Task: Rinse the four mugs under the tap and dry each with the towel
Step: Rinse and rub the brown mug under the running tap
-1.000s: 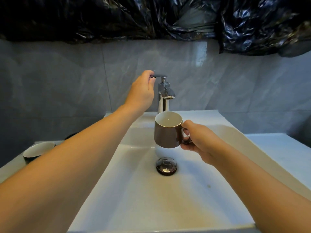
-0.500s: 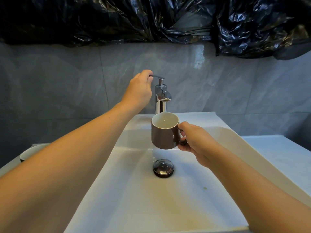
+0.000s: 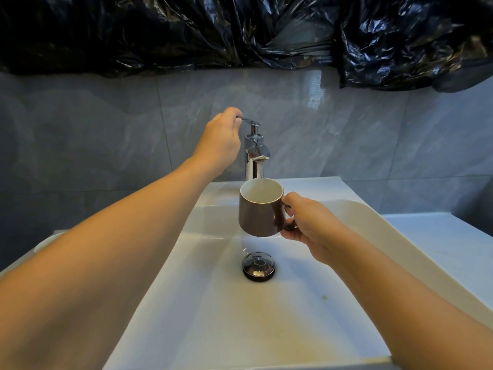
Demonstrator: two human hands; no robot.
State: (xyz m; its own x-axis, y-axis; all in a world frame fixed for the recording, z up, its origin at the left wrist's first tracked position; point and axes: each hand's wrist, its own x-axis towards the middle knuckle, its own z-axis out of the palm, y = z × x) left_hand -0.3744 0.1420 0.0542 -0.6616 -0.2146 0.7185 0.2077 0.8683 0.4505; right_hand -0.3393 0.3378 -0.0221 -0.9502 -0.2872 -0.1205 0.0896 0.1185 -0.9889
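Currently the right hand [image 3: 310,222] is gripping the brown white-lined ceramic mug [image 3: 260,208] by its handle, upright directly beneath the chrome tap [image 3: 254,156]; left hand [image 3: 218,142] fingers are curling on the lever, water apparently trickling in.

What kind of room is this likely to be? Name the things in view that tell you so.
Probably a bathroom or washroom: a white ceramic basin with a chrome pop-up drain plug, a chrome lever tap, and a grey tiled wall behind.
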